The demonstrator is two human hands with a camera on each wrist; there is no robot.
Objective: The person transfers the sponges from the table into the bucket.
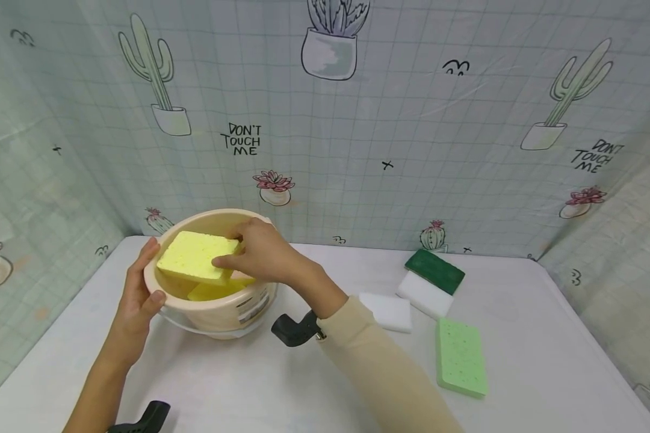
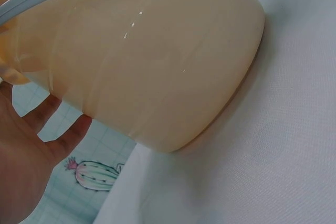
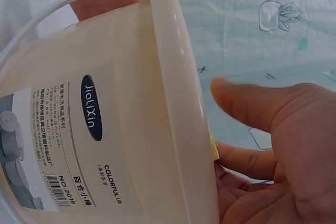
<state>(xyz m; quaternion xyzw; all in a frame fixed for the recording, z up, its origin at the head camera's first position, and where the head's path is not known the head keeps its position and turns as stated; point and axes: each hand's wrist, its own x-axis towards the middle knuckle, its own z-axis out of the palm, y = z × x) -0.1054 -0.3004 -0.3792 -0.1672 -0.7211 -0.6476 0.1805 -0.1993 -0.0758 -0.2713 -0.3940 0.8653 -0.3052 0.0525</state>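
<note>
A cream plastic bucket (image 1: pixel 206 311) stands at the left of the white table, tipped a little toward me. My left hand (image 1: pixel 134 310) holds its left side, thumb by the rim; in the left wrist view its fingers (image 2: pixel 71 136) touch the bucket wall. Over the bucket's mouth, my right hand (image 1: pixel 271 252) pinches a yellow sponge (image 1: pixel 192 255) by its right end. Beneath it, more yellow sponge (image 1: pixel 211 292) lies inside the bucket, partly covered. In the right wrist view the rim hides most of the sponge, leaving only a yellow edge (image 3: pixel 213 145).
To the right on the table lie a white pad (image 1: pixel 387 311), a green-and-white pad (image 1: pixel 435 272) and a light green sponge (image 1: pixel 461 358). The bucket's pale handle (image 1: pixel 195 329) hangs down in front. A cactus-print cloth (image 1: pixel 346 162) rises behind the table.
</note>
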